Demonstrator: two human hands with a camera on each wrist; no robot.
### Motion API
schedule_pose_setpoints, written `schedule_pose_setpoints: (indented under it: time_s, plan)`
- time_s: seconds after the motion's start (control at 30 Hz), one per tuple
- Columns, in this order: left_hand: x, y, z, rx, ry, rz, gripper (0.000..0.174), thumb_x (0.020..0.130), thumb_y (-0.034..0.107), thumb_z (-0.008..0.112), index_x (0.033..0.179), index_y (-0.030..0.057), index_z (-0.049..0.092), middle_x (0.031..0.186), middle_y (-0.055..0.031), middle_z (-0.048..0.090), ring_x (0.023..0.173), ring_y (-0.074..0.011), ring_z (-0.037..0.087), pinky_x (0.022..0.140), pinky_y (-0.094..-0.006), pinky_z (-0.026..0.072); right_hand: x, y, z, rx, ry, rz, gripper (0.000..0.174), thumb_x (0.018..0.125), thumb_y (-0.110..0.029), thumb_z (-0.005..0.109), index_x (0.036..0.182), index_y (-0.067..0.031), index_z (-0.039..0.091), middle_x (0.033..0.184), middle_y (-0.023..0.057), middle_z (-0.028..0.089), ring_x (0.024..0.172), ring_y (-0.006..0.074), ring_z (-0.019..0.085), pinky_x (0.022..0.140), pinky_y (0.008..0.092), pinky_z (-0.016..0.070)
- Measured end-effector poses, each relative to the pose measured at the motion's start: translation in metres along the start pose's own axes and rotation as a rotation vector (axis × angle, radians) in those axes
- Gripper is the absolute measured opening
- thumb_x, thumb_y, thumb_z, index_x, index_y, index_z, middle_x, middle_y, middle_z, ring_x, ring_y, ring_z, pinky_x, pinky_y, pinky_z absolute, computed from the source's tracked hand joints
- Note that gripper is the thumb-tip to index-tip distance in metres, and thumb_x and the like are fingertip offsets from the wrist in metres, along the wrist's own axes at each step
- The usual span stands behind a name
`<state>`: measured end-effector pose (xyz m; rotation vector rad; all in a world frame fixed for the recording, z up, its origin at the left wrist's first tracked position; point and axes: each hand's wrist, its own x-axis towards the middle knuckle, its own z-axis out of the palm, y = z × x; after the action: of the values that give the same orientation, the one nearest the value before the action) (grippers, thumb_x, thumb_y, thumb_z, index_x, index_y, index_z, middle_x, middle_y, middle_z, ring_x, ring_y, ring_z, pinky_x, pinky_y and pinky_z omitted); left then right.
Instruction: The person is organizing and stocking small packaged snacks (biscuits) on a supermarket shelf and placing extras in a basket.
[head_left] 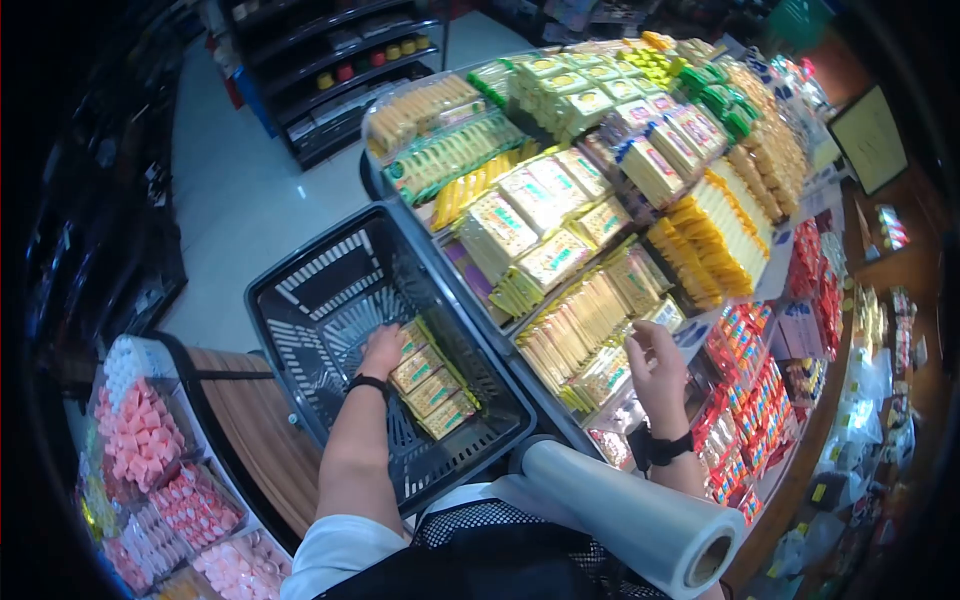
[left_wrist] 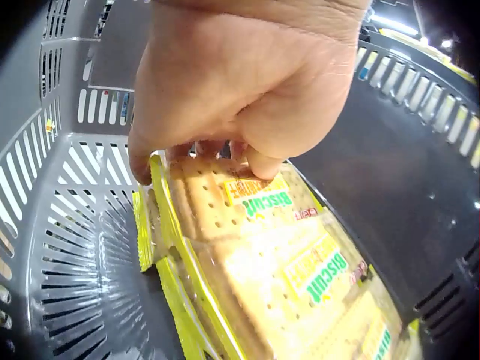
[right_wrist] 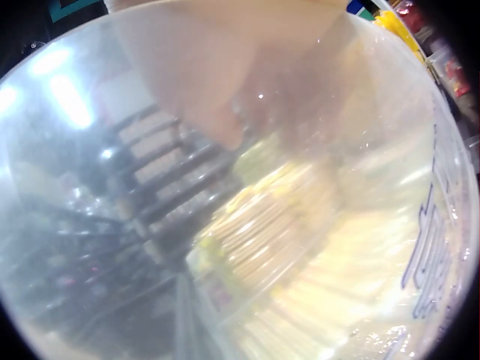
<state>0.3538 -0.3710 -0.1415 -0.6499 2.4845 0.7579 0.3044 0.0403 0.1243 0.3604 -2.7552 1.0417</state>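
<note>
My left hand (head_left: 383, 352) is down inside the dark grey shopping basket (head_left: 515, 425). In the left wrist view the left hand (left_wrist: 247, 90) grips the near end of a clear-wrapped biscuit pack (left_wrist: 225, 195), thumb and fingers curled over its edge. More biscuit packs (head_left: 433, 390) with yellow-green seams lie in a row along the basket floor. My right hand (head_left: 657, 375) hangs over the front of the biscuit display, fingers loosely bent and holding nothing. Below it stand upright biscuit packs (head_left: 572, 335). Clear plastic blurs the right hand (right_wrist: 225, 82) in the right wrist view.
A large roll of clear plastic film (head_left: 630, 510) lies across my front. Yellow-wrapped packs (head_left: 710, 240) and red snack packets (head_left: 760, 390) fill the display on the right. Pink-wrapped sweets (head_left: 140, 440) sit in bins at the left. Dark shelves (head_left: 340, 70) stand across the aisle.
</note>
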Motion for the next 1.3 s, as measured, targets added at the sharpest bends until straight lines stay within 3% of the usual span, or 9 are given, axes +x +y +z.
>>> schedule_pose_setpoints:
  time_s: [0.17, 0.27, 0.43, 0.57, 0.77, 0.97, 1.1, 1.23, 1.3]
  plan:
    - [0.013, -0.008, 0.006, -0.01, -0.008, 0.005, 0.05, 0.098, 0.03, 0.047, 0.146, 0.0169, 0.044, 0.148, -0.0131, 0.045, 0.136, -0.0372, 0.043, 0.106, -0.0621, 0.034, 0.011, 0.005, 0.008, -0.042, 0.004, -0.025, 0.022, 0.088, -0.014, 0.07, 0.107, -0.0047, 0.064, 0.092, 0.0115, 0.065, 0.073, 0.0237, 0.065, 0.065, 0.034, 0.0524]
    - [-0.007, 0.006, -0.014, -0.015, -0.016, -0.209, 0.059, 0.099, 0.029, 0.049, 0.154, 0.0157, 0.032, 0.16, -0.0105, 0.028, 0.144, -0.0351, 0.032, 0.115, -0.0603, 0.0232, 0.013, 0.001, 0.013, -0.126, -0.141, 0.005, 0.023, 0.091, -0.018, 0.066, 0.111, -0.0067, 0.063, 0.101, 0.0123, 0.065, 0.089, 0.0298, 0.066, 0.076, 0.0402, 0.053]
    - [-0.047, 0.046, -0.036, -0.298, 0.384, -0.043, 0.048, 0.097, 0.015, 0.057, 0.143, 0.0077, 0.046, 0.15, -0.0144, 0.041, 0.138, -0.036, 0.038, 0.115, -0.0534, 0.0274, 0.051, 0.016, -0.003, -0.227, -0.261, -0.108, 0.045, 0.086, -0.021, 0.07, 0.124, -0.0004, 0.056, 0.114, 0.0206, 0.061, 0.105, 0.0402, 0.061, 0.092, 0.0439, 0.0507]
    - [-0.093, 0.078, -0.045, -0.419, 0.682, 0.391, 0.036, 0.091, 0.005, 0.061, 0.126, 0.0015, 0.056, 0.127, -0.0173, 0.054, 0.121, -0.0343, 0.052, 0.105, -0.0391, 0.0412, 0.112, 0.023, -0.011, -0.313, -0.233, -0.121, 0.048, 0.084, -0.021, 0.072, 0.124, 0.0001, 0.056, 0.115, 0.0215, 0.062, 0.107, 0.0395, 0.062, 0.093, 0.0436, 0.0507]
    - [-0.195, 0.118, -0.069, -0.591, 0.641, 0.505, 0.027, 0.091, 0.005, 0.059, 0.118, 0.0, 0.059, 0.11, -0.0138, 0.06, 0.103, -0.0283, 0.059, 0.096, -0.0369, 0.0461, 0.186, 0.039, 0.032, -0.434, -0.454, 0.02, 0.032, 0.085, -0.015, 0.062, 0.111, 0.0031, 0.063, 0.105, 0.0249, 0.069, 0.1, 0.0418, 0.066, 0.091, 0.047, 0.0522]
    - [-0.264, 0.101, -0.05, -0.627, 0.542, 0.337, 0.021, 0.092, 0.004, 0.061, 0.113, 0.0001, 0.063, 0.102, -0.0126, 0.064, 0.092, -0.0233, 0.066, 0.083, -0.0323, 0.0513, 0.179, 0.069, 0.085, -0.576, -0.481, 0.342, 0.039, 0.097, -0.018, 0.045, 0.131, -0.0037, 0.059, 0.141, 0.0173, 0.052, 0.129, 0.0343, 0.052, 0.102, 0.0468, 0.0472]
    - [-0.288, 0.09, -0.034, -0.747, 0.558, 0.233, 0.02, 0.093, 0.005, 0.062, 0.112, -0.0002, 0.065, 0.103, -0.0085, 0.064, 0.098, -0.0165, 0.066, 0.087, -0.029, 0.0513, 0.173, 0.086, 0.095, -0.651, -0.347, 0.366, 0.038, 0.101, -0.021, 0.039, 0.129, -0.0065, 0.06, 0.136, 0.0142, 0.053, 0.124, 0.031, 0.053, 0.097, 0.0469, 0.0468]
    - [-0.307, 0.096, -0.031, -0.722, 0.62, 0.216, 0.018, 0.093, 0.003, 0.062, 0.11, -0.0002, 0.066, 0.102, -0.0079, 0.064, 0.096, -0.0151, 0.065, 0.085, -0.0281, 0.0511, 0.171, 0.086, 0.09, -0.645, -0.428, 0.364, 0.04, 0.093, -0.018, 0.057, 0.129, -0.0016, 0.061, 0.139, 0.0186, 0.056, 0.125, 0.0366, 0.056, 0.103, 0.0429, 0.0476]
    - [-0.303, 0.105, -0.036, -0.73, 0.639, 0.26, 0.017, 0.094, 0.004, 0.061, 0.11, -0.0004, 0.065, 0.101, -0.0094, 0.064, 0.093, -0.0176, 0.065, 0.084, -0.0292, 0.0509, 0.179, 0.092, 0.075, -0.662, -0.531, 0.29, 0.037, 0.083, -0.019, 0.068, 0.116, -0.0025, 0.069, 0.125, 0.0187, 0.066, 0.114, 0.0327, 0.065, 0.094, 0.0411, 0.0531]
